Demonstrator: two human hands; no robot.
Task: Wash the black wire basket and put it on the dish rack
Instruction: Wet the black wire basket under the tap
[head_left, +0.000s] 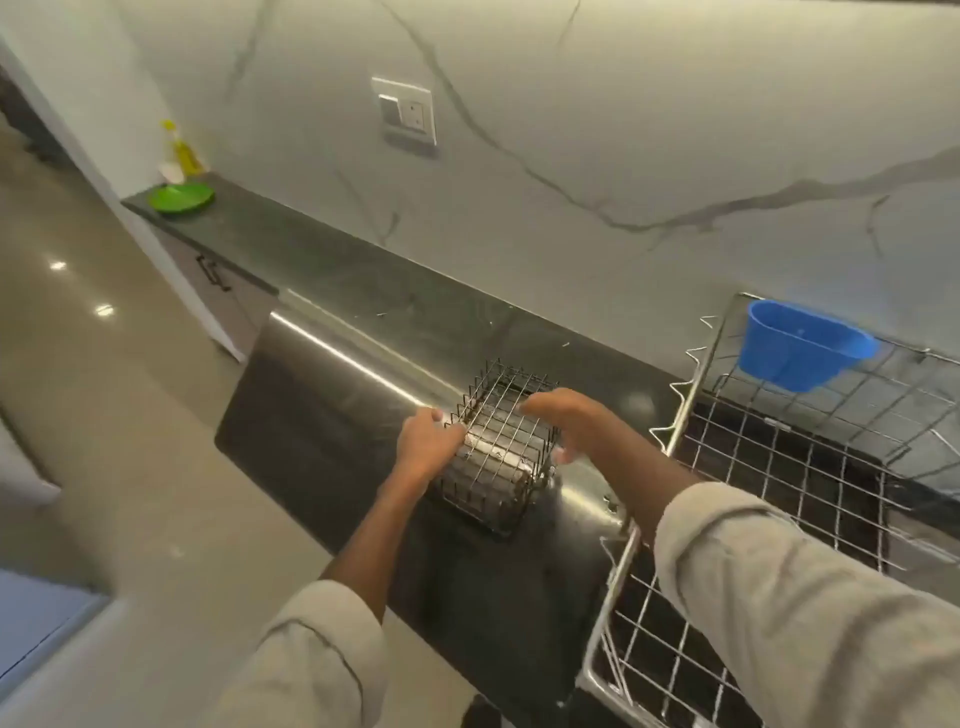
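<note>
On the dark countertop (363, 291), near the middle of the view, the black wire basket (498, 447) stood between the two hands. The left hand (426, 441) pressed against the basket's nine o'clock side with its fingers curled onto the wire at the upper rim, holding it. The right hand (561, 421) arched over the three o'clock side, fingers bent down along the mesh and thumb low near the base; whether it truly gripped the wire or only cupped it could not be told. Both forearms came up from six o'clock in pale grey sleeves (810, 613).

At three o'clock from the basket, just beside it, lay the metal dish rack (779, 467), with a blue plastic cup (800, 348) hung on its far rim. Far off at ten o'clock, a green plate (181, 197) sat at the counter's end, with a yellow bottle (182, 150) behind it. At twelve o'clock a switch plate (405, 111) was set in the marbled wall.
</note>
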